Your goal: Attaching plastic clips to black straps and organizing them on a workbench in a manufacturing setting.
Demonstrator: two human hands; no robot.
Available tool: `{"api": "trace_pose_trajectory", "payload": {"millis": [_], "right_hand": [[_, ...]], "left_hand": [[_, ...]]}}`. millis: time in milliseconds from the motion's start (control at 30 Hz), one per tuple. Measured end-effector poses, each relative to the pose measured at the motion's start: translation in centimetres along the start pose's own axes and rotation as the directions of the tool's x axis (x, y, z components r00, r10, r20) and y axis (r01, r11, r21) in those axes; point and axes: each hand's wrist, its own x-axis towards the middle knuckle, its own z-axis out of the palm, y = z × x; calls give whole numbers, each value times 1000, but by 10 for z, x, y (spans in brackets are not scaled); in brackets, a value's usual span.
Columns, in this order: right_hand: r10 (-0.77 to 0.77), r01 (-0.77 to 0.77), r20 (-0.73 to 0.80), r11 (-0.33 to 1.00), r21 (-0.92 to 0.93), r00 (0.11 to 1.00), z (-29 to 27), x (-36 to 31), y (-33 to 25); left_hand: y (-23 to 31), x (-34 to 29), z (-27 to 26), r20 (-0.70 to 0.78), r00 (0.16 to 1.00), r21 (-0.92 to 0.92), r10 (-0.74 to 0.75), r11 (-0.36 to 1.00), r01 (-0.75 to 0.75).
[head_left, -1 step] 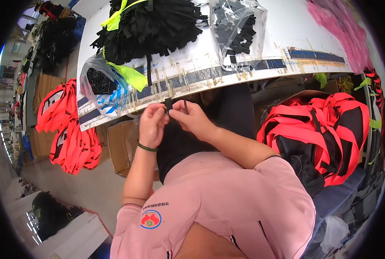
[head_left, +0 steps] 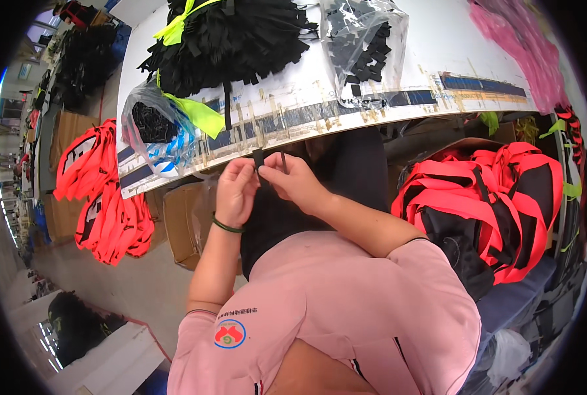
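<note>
Just off the table's near edge, my left hand (head_left: 235,191) and my right hand (head_left: 295,183) meet fingertip to fingertip. Between them is a short strip of black webbing (head_left: 258,158), pinched by both. A thin dark piece (head_left: 283,160) sticks up by the right fingers; its kind is too small to tell. Beyond the hands lies a big bundle of black webbing strips (head_left: 241,49), tied with a bright yellow band (head_left: 175,29). One black strip hangs from it toward the table edge.
The white table (head_left: 293,92) also bears a clear bag of black pieces (head_left: 366,52), a smaller bag (head_left: 152,125) at left and pink plastic (head_left: 517,46) at right. Red-and-black straps (head_left: 484,204) pile up at my right; more red straps (head_left: 109,217) hang at left near a cardboard box (head_left: 183,224).
My left hand has shifted very slightly to the right. Both hands still pinch the black webbing strip.
</note>
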Motion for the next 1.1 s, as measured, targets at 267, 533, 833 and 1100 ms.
{"api": "trace_pose_trajectory", "payload": {"millis": [267,533,833,1100], "right_hand": [[57,-56,-40,998,21,998,-6,-9,1],[221,-222,43,974,40,974,-2,-9,6],[234,-232,-4,967,104,972,-3,-11,1],[223,-221,-4,968,117,975,-1,-13,1]], "left_hand": [[0,1,12,5,999,22,40,999,-40],[-2,-6,9,47,995,227,87,969,-96],[-6,-9,4,46,993,217,109,969,-117],[-3,-10,6,68,991,251,119,959,-132]]}}
